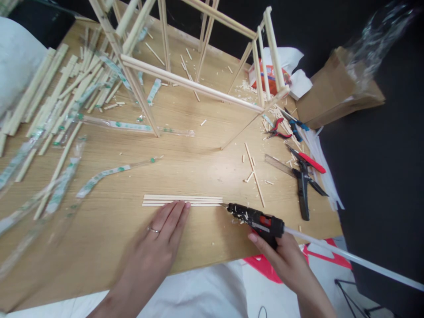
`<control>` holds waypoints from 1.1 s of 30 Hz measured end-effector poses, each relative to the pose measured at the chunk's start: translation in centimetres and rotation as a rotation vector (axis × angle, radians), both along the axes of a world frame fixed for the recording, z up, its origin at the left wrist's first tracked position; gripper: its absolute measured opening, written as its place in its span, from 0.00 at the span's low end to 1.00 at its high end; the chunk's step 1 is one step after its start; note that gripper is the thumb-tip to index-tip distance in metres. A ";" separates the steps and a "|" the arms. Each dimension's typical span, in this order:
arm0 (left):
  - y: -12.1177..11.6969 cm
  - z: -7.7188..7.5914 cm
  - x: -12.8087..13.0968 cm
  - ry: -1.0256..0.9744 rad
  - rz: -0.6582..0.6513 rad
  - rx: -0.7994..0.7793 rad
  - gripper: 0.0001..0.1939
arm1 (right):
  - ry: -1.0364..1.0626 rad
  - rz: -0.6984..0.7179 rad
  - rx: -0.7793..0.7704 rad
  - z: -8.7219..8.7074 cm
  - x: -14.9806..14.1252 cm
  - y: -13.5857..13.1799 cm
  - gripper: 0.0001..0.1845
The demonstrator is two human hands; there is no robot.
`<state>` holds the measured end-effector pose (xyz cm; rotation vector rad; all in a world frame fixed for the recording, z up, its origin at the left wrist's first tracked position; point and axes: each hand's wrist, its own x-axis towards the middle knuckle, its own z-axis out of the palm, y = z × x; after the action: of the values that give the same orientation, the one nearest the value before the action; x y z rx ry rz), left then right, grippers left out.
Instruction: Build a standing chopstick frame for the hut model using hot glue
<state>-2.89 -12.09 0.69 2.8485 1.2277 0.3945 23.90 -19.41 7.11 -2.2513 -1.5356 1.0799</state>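
Several thin wooden sticks [182,198] lie side by side near the table's front edge. My left hand [159,243], with a ring on one finger, rests its outstretched fingertips on the lowest of these sticks. In my right hand [288,260] is a black hot glue gun [256,218], gripped by its handle. Its nozzle points left and meets the right ends of the sticks, or nearly so. Out of its back runs a long, whitish glue stick [351,257]. Wood crumbs cling to the gun's front.
A wooden stick frame [195,86] stands at the back. Chopsticks [49,92] and torn wrappers [106,176] cover the left. On the right lie red-handled pliers [277,130], a black and red cutter [303,172] and scraps. A tissue box [270,79] and cardboard box [331,92] stand behind.
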 end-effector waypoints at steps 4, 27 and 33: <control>0.0 0.1 -0.1 0.014 -0.014 0.016 0.27 | 0.011 0.001 0.012 -0.2 0.1 0.0 0.16; -0.1 -0.4 -0.9 0.100 -0.054 0.011 0.29 | -0.074 -0.070 0.140 0.2 -0.2 0.4 0.15; 0.1 -0.1 -0.7 0.097 -0.061 0.027 0.28 | -0.029 -0.263 0.367 -2.3 -2.7 2.7 0.16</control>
<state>-3.59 -12.02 0.64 2.9518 1.1549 0.2757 21.21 -16.67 4.77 -2.1393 -1.2761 0.6359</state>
